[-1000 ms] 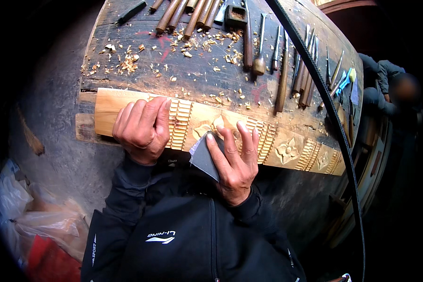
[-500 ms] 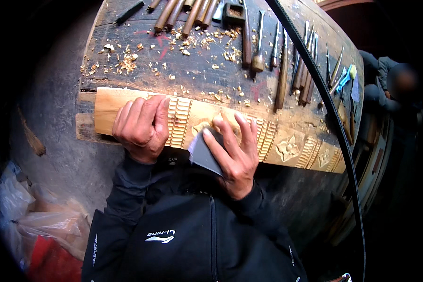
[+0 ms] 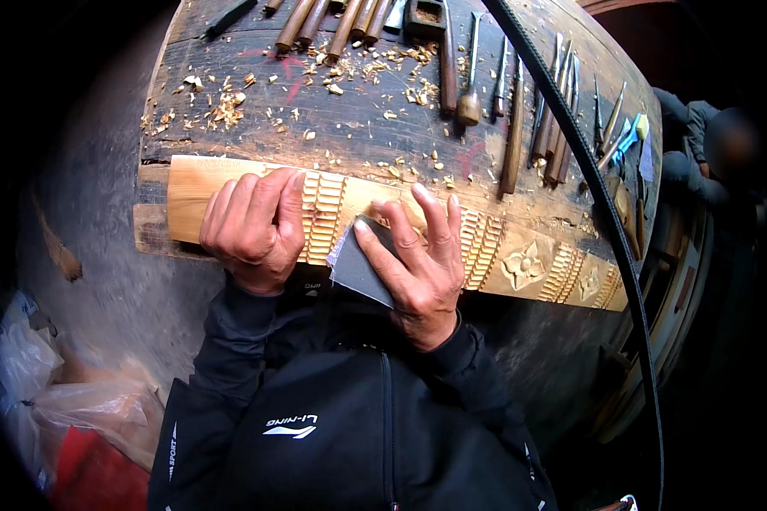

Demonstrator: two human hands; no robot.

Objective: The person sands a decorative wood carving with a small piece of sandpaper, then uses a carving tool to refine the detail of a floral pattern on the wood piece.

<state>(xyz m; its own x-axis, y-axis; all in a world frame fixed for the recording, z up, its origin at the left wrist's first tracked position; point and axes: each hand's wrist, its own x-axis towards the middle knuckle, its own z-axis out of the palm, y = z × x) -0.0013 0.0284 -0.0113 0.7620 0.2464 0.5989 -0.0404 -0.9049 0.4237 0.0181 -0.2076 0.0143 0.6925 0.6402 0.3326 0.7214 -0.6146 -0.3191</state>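
Our left hand [image 3: 254,228] presses flat on the carved plank [image 3: 520,260]. Just right of it, our right hand [image 3: 418,260] holds grey sandpaper [image 3: 356,268] against the plank's near edge. Beyond both hands lie wood chips [image 3: 230,106] and chisels [image 3: 511,128] on the bench [image 3: 358,136].

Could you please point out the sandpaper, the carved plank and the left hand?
sandpaper [image 3: 355,271], head view, bare grey lower corner.
carved plank [image 3: 524,266], head view, flower carving.
left hand [image 3: 251,230], head view, back of hand.

The carved plank [image 3: 520,255] lies along the workbench [image 3: 256,145] near edge — chisels [image 3: 520,111] and shavings [image 3: 222,106] behind it.
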